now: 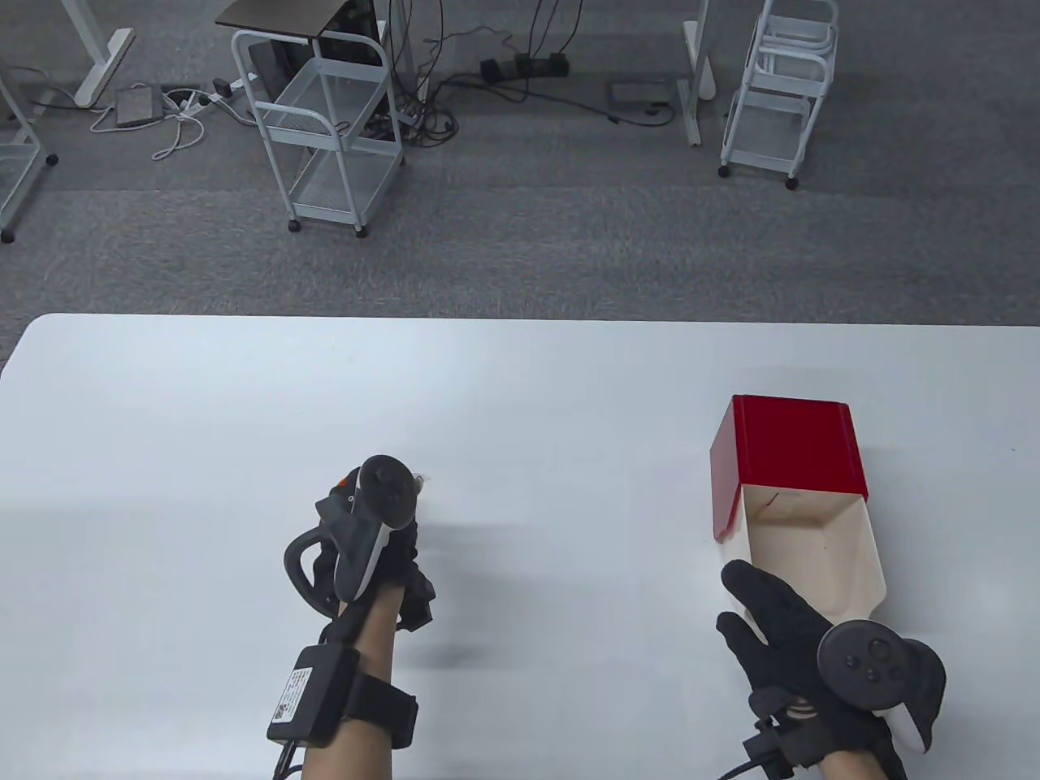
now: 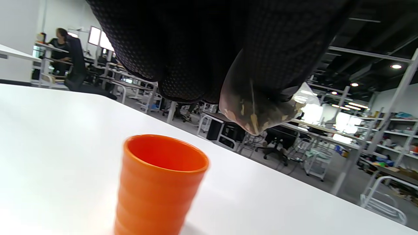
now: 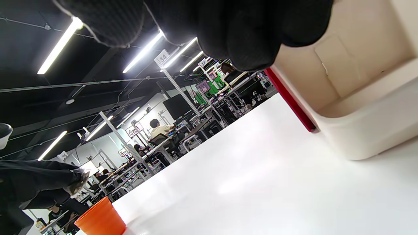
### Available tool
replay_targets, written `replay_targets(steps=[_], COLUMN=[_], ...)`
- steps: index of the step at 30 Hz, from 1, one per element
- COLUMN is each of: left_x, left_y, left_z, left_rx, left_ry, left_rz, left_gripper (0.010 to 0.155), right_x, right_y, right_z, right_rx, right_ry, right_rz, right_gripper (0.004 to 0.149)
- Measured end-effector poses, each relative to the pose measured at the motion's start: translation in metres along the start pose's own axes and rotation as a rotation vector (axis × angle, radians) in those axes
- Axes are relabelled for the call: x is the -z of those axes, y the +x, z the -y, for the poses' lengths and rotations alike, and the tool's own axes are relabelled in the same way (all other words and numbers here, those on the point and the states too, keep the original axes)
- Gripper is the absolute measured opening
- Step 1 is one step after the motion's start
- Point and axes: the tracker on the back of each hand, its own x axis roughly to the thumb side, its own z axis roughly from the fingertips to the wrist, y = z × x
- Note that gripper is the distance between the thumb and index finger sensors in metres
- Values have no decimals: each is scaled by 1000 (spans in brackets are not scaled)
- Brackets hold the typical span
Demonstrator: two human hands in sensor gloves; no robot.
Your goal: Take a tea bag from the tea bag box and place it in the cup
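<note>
My left hand [image 1: 375,520] pinches a translucent tea bag [image 2: 258,107] filled with dark leaves and holds it just above and to the right of the orange cup [image 2: 160,182]. In the table view the hand hides the cup, and only a bit of the tea bag [image 1: 420,483] shows. The cup stands upright on the white table [image 1: 520,390] and also shows in the right wrist view [image 3: 100,217]. The tea bag box [image 1: 792,443] has a red sleeve with a cream inner tray [image 1: 812,544] slid out towards me. My right hand [image 1: 772,617] lies spread, with its fingers [image 3: 241,29] touching the tray's near left edge.
The table's far edge runs across the middle of the table view. Beyond it on the grey carpet stand white wire carts [image 1: 329,122] [image 1: 776,89] and cables.
</note>
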Motion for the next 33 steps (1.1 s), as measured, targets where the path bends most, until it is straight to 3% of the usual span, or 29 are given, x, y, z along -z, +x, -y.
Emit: replay_targets(steps=[14,20,26,33], left_x=[20,19,10,-19], left_y=[-36,-40,-41,-37], left_z=[21,21,14,11], left_rx=[9,-11,-75,-255], left_ry=[-46,-55,-41,-76], left_rz=[-130,-133,-84,32], left_gripper=[40,53,60,63], right_x=[1,2,2,2], right_y=[1,1,1,2], right_z=[-2,-3,-4,-4], right_rx=[-19,-21,-21,-15], right_ry=[19,25,27,21], right_rz=[-8,-9,-5,-2], right_gripper=[58,58,58,58])
